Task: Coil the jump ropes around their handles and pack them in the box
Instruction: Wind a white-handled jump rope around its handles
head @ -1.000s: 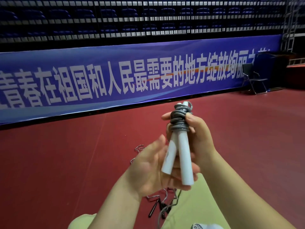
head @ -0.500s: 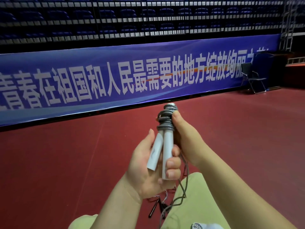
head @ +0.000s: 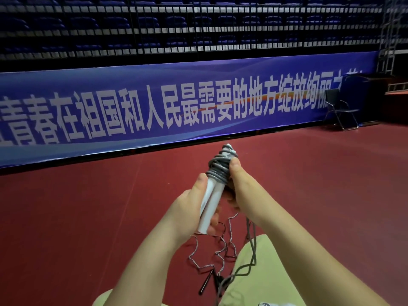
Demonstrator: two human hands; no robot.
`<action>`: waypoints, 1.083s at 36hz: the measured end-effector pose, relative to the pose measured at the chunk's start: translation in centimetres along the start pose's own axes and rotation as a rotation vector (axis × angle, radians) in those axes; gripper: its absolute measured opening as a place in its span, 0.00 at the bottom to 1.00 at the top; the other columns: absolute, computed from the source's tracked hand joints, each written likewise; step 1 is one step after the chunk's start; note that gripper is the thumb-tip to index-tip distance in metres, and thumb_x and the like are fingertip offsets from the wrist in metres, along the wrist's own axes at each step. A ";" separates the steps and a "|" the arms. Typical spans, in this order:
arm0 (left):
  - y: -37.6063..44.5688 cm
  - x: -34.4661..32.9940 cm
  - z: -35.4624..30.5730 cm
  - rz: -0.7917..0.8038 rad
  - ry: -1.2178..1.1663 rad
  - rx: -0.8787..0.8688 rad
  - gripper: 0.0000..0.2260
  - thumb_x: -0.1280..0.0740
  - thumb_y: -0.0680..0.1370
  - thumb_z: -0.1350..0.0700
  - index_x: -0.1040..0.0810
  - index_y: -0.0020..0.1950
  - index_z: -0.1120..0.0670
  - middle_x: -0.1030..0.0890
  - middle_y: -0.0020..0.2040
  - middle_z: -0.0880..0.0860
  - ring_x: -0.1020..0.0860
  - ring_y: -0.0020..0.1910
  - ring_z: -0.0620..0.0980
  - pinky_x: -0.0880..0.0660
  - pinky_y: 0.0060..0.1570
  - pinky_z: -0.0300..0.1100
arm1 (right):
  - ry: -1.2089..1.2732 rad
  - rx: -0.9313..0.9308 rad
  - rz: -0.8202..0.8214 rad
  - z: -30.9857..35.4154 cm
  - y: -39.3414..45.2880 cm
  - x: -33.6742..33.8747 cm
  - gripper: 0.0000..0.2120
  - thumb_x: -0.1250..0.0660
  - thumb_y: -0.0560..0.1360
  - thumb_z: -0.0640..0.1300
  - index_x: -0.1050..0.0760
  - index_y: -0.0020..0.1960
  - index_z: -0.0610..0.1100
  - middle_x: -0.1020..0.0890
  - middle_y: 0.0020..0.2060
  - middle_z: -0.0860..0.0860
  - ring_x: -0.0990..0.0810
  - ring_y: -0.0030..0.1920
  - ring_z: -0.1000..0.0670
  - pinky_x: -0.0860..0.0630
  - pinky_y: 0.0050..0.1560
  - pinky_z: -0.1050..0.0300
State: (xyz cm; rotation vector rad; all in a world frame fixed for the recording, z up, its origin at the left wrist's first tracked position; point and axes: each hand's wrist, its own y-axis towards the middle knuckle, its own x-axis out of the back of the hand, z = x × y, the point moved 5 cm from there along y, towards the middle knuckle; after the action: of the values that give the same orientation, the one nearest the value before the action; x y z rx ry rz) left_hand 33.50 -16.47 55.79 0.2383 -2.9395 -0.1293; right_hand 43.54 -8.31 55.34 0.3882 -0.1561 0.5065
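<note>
The jump rope is held up in front of the person, above the red floor [head: 88, 217]; its two white handles [head: 209, 202] lie side by side, pointing up and away, smooth and cylindrical, their lower ends blunt and plain; a grey cord [head: 218, 168] is wound in tight, slightly uneven turns around their upper ends, forming a thick bundle, and a loose tail of the same cord [head: 251, 257] drops from the hands across the pale green trouser leg [head: 265, 272]; the left hand [head: 192, 208] is closed around the lower part of the handles, thumb lying along them; the right hand [head: 240, 184] grips the coiled bundle, thumb pressed on the turns; on the floor below the hands lies another jump rope [head: 212, 257], thin and speckled, in loose tangled loops with black handles [head: 206, 283]; a blue banner [head: 154, 107] runs along the far edge of the floor, a folding chair [head: 340, 109] beside it.
</note>
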 end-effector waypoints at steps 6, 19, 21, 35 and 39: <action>-0.1 1.6 -0.7 -0.212 0.504 -0.112 0.26 0.54 0.80 0.37 0.25 0.39 0.50 0.22 0.37 0.47 0.24 0.40 0.48 0.28 0.47 0.48 | 0.270 -0.106 0.155 0.0 0.4 -0.7 0.24 0.44 0.68 0.70 0.28 0.44 0.50 0.25 0.32 0.55 0.29 0.28 0.57 0.30 0.34 0.61; 0.9 2.0 1.2 -0.302 0.876 -0.052 0.25 0.55 0.79 0.36 0.27 0.42 0.52 0.25 0.39 0.47 0.27 0.45 0.53 0.30 0.45 0.47 | 0.248 -0.265 0.160 -1.9 -0.4 -0.3 0.20 0.49 0.82 0.58 0.29 0.57 0.43 0.24 0.32 0.49 0.31 0.24 0.51 0.36 0.24 0.61; 0.9 2.1 1.2 -0.310 0.909 -0.048 0.25 0.54 0.79 0.36 0.28 0.41 0.52 0.26 0.38 0.47 0.27 0.44 0.53 0.32 0.43 0.47 | 0.231 -0.265 0.117 -2.1 -0.3 -0.2 0.20 0.47 0.82 0.57 0.29 0.60 0.43 0.23 0.34 0.47 0.29 0.24 0.50 0.36 0.23 0.61; 0.7 2.4 0.4 -0.384 0.847 -0.104 0.19 0.44 0.70 0.33 0.29 0.47 0.47 0.27 0.45 0.44 0.27 0.50 0.51 0.29 0.47 0.49 | 0.262 -0.080 0.045 -0.6 -0.6 -0.8 0.25 0.37 0.70 0.63 0.25 0.57 0.47 0.16 0.50 0.47 0.15 0.40 0.48 0.25 0.35 0.50; 0.4 2.1 -0.1 -0.387 0.858 -0.123 0.18 0.36 0.70 0.33 0.34 0.44 0.46 0.28 0.44 0.44 0.27 0.43 0.48 0.34 0.37 0.45 | 0.193 -0.036 -0.088 -0.5 -0.6 -0.2 0.25 0.35 0.67 0.62 0.25 0.57 0.47 0.18 0.43 0.50 0.21 0.36 0.54 0.27 0.33 0.55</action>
State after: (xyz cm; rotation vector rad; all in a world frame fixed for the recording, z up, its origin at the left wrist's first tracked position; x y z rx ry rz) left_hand 31.46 -16.44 56.29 0.6528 -2.0042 -0.1988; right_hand 43.73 -8.69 54.67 0.3072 0.0385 0.4515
